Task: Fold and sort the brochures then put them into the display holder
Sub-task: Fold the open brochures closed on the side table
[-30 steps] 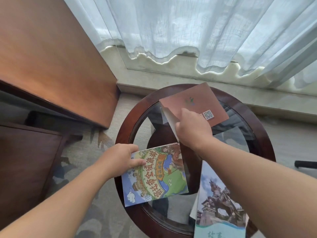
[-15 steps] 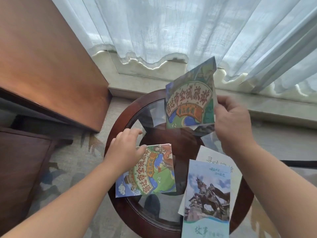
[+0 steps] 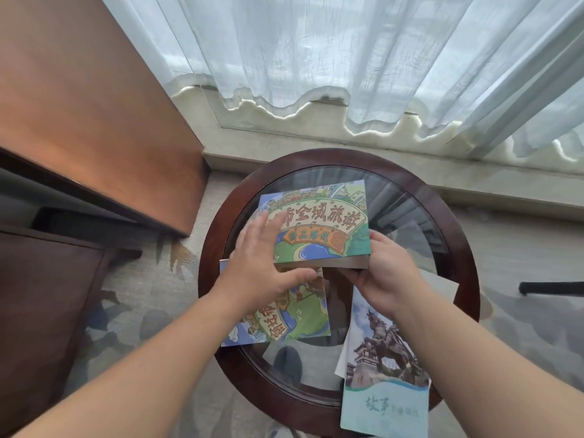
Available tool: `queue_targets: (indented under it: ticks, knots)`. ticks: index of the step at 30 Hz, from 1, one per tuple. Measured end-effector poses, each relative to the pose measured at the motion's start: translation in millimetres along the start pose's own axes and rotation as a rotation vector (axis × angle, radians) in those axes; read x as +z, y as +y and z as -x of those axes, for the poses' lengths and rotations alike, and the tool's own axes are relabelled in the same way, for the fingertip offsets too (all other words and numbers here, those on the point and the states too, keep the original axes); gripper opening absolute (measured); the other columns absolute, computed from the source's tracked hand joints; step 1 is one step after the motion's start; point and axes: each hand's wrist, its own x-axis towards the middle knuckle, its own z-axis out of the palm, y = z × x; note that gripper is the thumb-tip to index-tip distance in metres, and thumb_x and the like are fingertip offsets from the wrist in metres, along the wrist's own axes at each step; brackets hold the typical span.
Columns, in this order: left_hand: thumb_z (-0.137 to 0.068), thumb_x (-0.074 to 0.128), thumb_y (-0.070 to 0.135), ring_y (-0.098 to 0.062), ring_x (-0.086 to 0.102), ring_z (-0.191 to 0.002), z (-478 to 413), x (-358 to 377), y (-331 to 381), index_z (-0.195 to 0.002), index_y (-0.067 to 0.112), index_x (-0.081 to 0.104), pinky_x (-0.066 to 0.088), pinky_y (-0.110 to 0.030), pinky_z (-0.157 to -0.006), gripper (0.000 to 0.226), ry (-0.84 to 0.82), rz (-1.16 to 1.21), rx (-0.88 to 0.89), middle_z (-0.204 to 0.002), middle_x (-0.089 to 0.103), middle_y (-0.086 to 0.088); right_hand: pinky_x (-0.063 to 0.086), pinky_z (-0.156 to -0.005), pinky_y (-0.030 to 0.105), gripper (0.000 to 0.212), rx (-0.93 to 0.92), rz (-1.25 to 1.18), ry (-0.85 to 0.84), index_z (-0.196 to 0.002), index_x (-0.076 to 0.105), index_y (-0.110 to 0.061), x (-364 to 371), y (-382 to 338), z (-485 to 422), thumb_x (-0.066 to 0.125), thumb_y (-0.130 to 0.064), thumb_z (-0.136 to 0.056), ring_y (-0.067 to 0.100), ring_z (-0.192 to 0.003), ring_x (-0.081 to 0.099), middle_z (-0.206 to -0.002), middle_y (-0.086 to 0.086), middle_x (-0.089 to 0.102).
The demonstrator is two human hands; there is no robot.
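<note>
- The cartoon map brochure (image 3: 319, 229) is up in the air just above the round glass tabletop (image 3: 458, 235), cover facing up. It looks folded shut.
- The right hand (image 3: 385, 273) has a proper grip on its lower right corner, thumb on the cover and fingers underneath.
- The left hand (image 3: 262, 263) isn't clamped on anything. Its fingers lie straight and flat across the left side of the cover, with the thumb poking out below the bottom edge.
- A matching brochure (image 3: 294, 314) lies flat on the glass right under the left wrist, title running a different way.
- My read is that this one is getting flattened, then stacked on its twin. I'd keep the right-hand pinch firm and run the flat fingers along the fold. Then turn it so the titles agree and line up the corners before letting go.
- The horse-statue brochure (image 3: 382, 352) hangs over the near rim (easy to knock off with a forearm).
- The display holder isn't in view.
</note>
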Motion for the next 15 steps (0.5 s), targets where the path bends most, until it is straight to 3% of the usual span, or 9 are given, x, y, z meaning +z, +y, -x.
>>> queue_targets:
  ticks: [4,7,11,13,15]
  knots:
    - [-0.082,0.064,0.058,-0.011,0.006,-0.149,0.1,1.4,-11.7,-0.149,0.051,0.018,0.019,-0.052,-0.118,0.081,-0.027,-0.174,0.045,-0.163,0.011,0.009,0.060,-0.070,0.042,0.016,-0.011,0.169,-0.029,-0.103,0.061,-0.006,18.8,18.1,-4.5,0.061,0.002,-0.089,0.027,-0.076,0.074,-0.088,0.013,0.076]
    - [-0.084,0.060,0.061,-0.012,0.010,-0.149,3.8,0.1,-22.6,-0.148,0.052,0.021,0.020,-0.055,-0.117,0.075,-0.052,-0.168,0.028,-0.163,0.014,0.008,0.062,-0.065,0.041,0.013,-0.037,0.267,-0.015,-0.104,0.062,-0.007,22.1,24.3,-10.6,0.061,-0.004,-0.092,0.029,-0.079,0.074,-0.088,0.011,0.077]
    - [-0.092,0.050,0.052,-0.020,0.033,-0.143,9.5,-0.8,-23.4,-0.149,0.037,0.034,0.031,-0.050,-0.113,0.060,0.031,-0.350,0.159,-0.155,0.037,-0.005,0.059,-0.057,0.036,0.012,-0.036,0.312,-0.044,-0.101,0.064,-0.011,27.2,27.2,-12.8,0.058,-0.005,-0.092,0.028,-0.079,0.074,-0.089,0.009,0.077]
    - [-0.094,0.050,0.032,-0.025,0.061,-0.118,11.5,-2.2,-21.1,-0.135,0.018,0.058,0.053,-0.046,-0.091,0.044,0.160,-0.378,0.312,-0.131,0.063,-0.011,0.062,-0.067,0.045,0.022,-0.056,0.424,0.004,-0.097,0.066,-0.019,27.0,27.5,-15.9,0.049,-0.005,-0.092,0.028,-0.084,0.073,-0.092,0.007,0.075]
    - [-0.092,0.052,0.018,-0.026,0.072,-0.088,11.1,-8.8,-20.3,-0.116,0.012,0.070,0.058,-0.038,-0.060,0.031,0.305,-0.339,0.326,-0.101,0.075,-0.006,0.059,-0.077,0.053,0.022,-0.097,0.565,0.093,-0.095,0.067,-0.024,24.3,27.9,-19.1,0.047,-0.014,-0.092,0.025,-0.086,0.070,-0.095,0.004,0.072]
